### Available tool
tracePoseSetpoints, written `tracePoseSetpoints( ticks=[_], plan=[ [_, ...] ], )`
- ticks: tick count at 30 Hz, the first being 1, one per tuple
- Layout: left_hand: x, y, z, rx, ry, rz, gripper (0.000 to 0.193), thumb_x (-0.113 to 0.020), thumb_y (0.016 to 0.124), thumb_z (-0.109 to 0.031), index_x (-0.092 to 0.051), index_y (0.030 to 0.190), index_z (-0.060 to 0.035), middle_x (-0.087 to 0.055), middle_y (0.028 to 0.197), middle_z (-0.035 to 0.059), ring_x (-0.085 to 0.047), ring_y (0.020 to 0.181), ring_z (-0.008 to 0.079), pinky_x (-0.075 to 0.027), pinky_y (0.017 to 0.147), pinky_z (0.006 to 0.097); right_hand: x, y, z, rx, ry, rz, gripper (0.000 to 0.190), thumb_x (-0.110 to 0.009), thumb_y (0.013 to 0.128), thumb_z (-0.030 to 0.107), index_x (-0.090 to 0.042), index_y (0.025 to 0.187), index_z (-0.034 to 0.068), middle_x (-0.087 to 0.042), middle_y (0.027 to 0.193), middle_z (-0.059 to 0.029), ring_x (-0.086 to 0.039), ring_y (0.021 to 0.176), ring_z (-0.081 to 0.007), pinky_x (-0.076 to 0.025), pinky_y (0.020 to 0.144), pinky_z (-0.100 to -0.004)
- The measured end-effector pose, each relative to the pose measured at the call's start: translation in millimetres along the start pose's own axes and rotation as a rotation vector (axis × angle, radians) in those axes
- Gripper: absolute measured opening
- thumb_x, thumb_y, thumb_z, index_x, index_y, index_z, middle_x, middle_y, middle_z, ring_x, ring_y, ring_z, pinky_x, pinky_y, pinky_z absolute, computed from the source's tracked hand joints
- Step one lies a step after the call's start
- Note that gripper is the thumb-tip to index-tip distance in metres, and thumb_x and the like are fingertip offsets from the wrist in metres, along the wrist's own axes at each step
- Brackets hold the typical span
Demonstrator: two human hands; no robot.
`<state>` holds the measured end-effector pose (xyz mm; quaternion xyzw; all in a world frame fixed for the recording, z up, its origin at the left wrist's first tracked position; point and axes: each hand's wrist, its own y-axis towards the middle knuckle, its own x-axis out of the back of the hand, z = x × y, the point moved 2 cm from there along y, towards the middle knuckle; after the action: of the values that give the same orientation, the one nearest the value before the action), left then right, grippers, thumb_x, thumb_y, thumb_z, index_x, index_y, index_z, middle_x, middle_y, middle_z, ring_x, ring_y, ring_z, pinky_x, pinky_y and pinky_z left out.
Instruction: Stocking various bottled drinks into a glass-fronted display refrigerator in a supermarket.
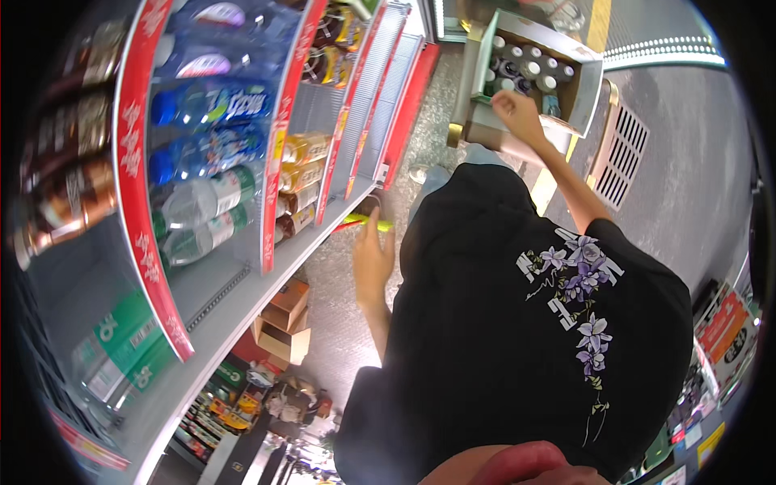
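My left hand [373, 260] is beside the front edge of a shelved drinks cooler, its index finger extended and the thumb apart. A yellow-green strip [383, 226] with a red piece shows behind its fingertips; contact cannot be made out. My right hand [515, 112], fingers curled, is at the near left side of an open carton [588, 100]. Nothing shows in it, but the inside of the fingers is hidden. Several capped bottles [529, 70] stand in the carton. Left of me, the cooler shelves hold blue-labelled bottles [209, 103], green-labelled bottles [212, 200] and orange drink bottles [306, 160].
Beige framework [464, 91] lies around the carton, with a slatted beige panel [624, 151] to its right. Red-edged shelf fronts [136, 151] run along my left. Open cardboard boxes [285, 330] are on the floor beyond the cooler's edge. A display [721, 333] stands at the far right.
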<state>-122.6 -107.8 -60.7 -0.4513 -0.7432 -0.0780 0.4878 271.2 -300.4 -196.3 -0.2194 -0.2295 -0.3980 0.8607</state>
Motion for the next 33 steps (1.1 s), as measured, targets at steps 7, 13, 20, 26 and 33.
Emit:
tracePoseSetpoints(
  ticks=[7,13,20,26,33],
  plan=[
    [25.8,48.2,-78.0,0.149,0.173,0.052,0.054,-0.063,0.102,-0.026,-0.053,0.150,-0.0049,-0.065,0.131,0.0284,-0.062,0.121,0.0467,-0.048,0.102,0.0534,-38.7,115.7,-218.3,-0.130,-0.371,-0.195,0.050,-0.073,0.085,0.025,-0.065,0.134,0.016,-0.077,0.088,-0.0128,-0.076,0.078,-0.0229,-0.059,0.074,-0.0386],
    [-12.3,72.3,-157.0,0.026,-0.028,0.107,0.051,-0.064,0.103,-0.024,-0.054,0.148,-0.0014,-0.061,0.143,0.0252,-0.057,0.135,0.0416,-0.046,0.110,0.0456,-67.5,148.3,-271.6,-0.438,-0.096,0.199,0.058,-0.081,0.081,0.040,-0.063,0.134,0.024,-0.074,0.122,-0.0204,-0.070,0.117,-0.0396,-0.054,0.100,-0.0481],
    [-49.5,108.2,-202.4,-0.056,-0.170,0.013,0.053,-0.071,0.098,-0.019,-0.056,0.146,-0.0014,-0.064,0.137,0.0228,-0.060,0.130,0.0401,-0.046,0.110,0.0456,53.9,95.3,-77.9,-0.002,-0.340,0.197,0.040,-0.080,0.076,0.038,-0.071,0.110,0.019,-0.076,0.085,-0.0157,-0.075,0.083,-0.0350,-0.058,0.078,-0.0472],
    [-68.8,175.7,-281.4,-0.527,-0.326,-0.276,0.071,-0.087,0.078,-0.020,-0.058,0.142,-0.0079,-0.068,0.130,0.0174,-0.063,0.127,0.0362,-0.050,0.107,0.0440,210.6,-10.3,107.5,0.415,0.409,0.408,0.039,-0.077,0.082,0.021,-0.065,0.114,0.003,-0.064,0.060,-0.0080,-0.061,0.051,-0.0131,-0.046,0.053,-0.0263],
    [-69.3,139.1,-265.2,-0.251,-0.653,0.117,0.077,-0.096,0.062,-0.026,-0.060,0.128,-0.0052,-0.073,0.111,0.0114,-0.073,0.105,0.0248,-0.056,0.092,0.0391,105.8,118.5,-48.5,-0.033,0.634,0.218,0.043,-0.070,0.099,0.035,-0.066,0.129,0.004,-0.073,0.083,-0.0083,-0.064,0.067,-0.0106,-0.049,0.063,-0.0253]
  ],
)
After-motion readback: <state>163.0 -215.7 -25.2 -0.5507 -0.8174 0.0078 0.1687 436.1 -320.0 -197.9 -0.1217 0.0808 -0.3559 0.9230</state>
